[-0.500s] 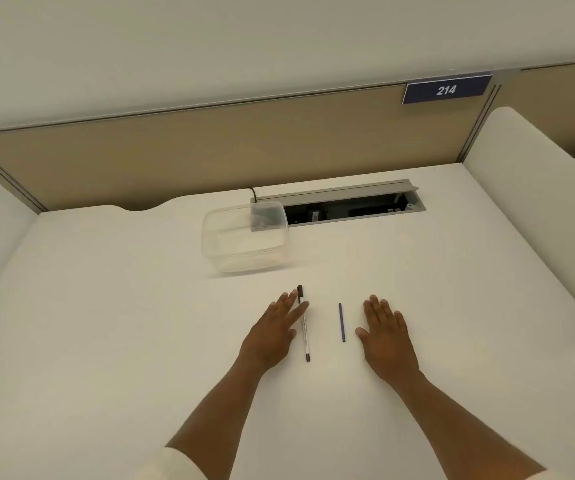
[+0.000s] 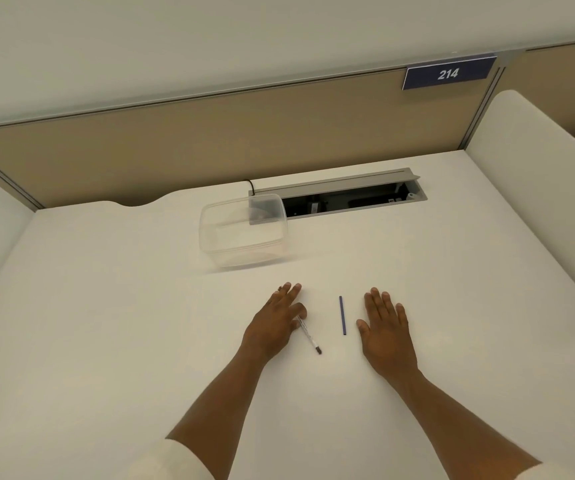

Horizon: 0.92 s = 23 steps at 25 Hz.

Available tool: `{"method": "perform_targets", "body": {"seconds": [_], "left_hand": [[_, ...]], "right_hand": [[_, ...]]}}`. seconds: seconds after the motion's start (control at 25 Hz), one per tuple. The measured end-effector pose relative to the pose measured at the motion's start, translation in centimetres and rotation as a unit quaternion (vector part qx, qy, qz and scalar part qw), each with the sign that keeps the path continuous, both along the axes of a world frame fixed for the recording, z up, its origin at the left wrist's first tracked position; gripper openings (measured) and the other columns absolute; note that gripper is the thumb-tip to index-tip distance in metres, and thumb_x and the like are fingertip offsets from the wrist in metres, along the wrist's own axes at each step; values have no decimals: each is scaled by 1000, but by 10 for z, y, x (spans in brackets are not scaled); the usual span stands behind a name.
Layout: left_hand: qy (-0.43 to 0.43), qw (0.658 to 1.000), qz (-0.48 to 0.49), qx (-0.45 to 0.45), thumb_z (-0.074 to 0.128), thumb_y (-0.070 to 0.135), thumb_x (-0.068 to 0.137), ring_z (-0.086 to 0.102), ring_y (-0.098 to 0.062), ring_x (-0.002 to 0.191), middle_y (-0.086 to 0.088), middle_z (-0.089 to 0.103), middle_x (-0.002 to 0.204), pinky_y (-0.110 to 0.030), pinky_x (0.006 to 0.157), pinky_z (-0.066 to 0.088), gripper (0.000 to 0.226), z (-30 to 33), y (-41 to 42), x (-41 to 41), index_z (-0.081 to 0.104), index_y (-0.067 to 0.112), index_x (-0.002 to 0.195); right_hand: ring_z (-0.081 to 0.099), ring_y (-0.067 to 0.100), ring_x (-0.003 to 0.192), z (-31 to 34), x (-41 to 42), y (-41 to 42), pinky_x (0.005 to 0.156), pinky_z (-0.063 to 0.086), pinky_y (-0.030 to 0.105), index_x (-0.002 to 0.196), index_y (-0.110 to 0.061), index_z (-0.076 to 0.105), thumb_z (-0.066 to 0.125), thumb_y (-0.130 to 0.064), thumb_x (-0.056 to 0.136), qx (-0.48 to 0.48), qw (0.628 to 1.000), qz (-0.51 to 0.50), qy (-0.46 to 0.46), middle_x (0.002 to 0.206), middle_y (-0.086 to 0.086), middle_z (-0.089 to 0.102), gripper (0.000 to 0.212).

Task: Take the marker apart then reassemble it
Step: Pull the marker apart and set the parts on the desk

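Two parts of the marker lay on the white tabletop (image 2: 106, 341) between the person's hands. The marker body (image 2: 309, 336), white with a dark tip, lay on a slant: its long axis ran from under the left hand (image 2: 274, 325) down and to the right, so the dark tip pointed toward the person and slightly toward the right hand (image 2: 384, 329). Its far end was hidden beneath the left hand, where a small dark bit showed beside the fingertips, too small to identify. The thin blue rod (image 2: 342, 315) lay apart from the body, just beside the right hand's thumb, its long axis running almost straight away from the person. The left hand rested palm down over the upper half of the marker body, fingers (image 2: 293, 291) straight and loosely spread, pressing or covering it rather than curling round it. The right hand lay flat, palm down, on the tabletop, fingers straight and held together, touching neither part. Both forearms reached forward from the lower edge of the view, with pale sleeves pushed up near the elbows. Farther back stood a clear plastic container (image 2: 242, 230), just in front of an open cable slot (image 2: 344, 199) in the tabletop. A blue sign (image 2: 448, 73) reading 214 hung on the partition behind.
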<state>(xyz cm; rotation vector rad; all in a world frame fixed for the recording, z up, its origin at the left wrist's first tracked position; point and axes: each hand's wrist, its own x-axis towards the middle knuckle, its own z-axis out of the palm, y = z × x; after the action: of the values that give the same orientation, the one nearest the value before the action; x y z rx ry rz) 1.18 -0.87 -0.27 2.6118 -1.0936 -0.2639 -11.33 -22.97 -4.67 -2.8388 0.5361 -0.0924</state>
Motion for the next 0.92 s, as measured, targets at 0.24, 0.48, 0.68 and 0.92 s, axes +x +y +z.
{"method": "perform_targets", "body": {"seconds": [0.24,0.48,0.68,0.92], "left_hand": [[-3,1000,0,14,50,13,98,10,-16,150,5,21,161,-42,112,34,11,0,3,1,55,23,99],[-19,999,38,-5,44,6,98,13,-12,149,7,20,161,-36,105,38,16,11,12,-1,55,18,100],[-38,994,89,-53,52,9,94,49,-16,125,7,57,132,-36,83,47,12,22,14,3,56,17,101],[-80,990,113,-29,52,16,94,55,-22,75,7,64,85,-38,62,47,8,32,21,-1,49,24,96]], "right_hand": [[35,28,145,-1,-2,-1,118,16,45,148,-7,41,29,-39,95,0,1000,5,-5,156,9,38,62],[28,26,148,10,5,6,122,17,44,151,-9,36,30,-38,95,75,996,-27,-33,158,7,35,64],[58,23,86,46,25,32,76,47,38,99,-16,61,42,-35,96,162,979,-6,-126,92,-1,63,27],[56,17,61,74,47,51,61,44,29,73,-9,66,42,-39,102,408,910,-77,10,63,-4,62,48]]}}
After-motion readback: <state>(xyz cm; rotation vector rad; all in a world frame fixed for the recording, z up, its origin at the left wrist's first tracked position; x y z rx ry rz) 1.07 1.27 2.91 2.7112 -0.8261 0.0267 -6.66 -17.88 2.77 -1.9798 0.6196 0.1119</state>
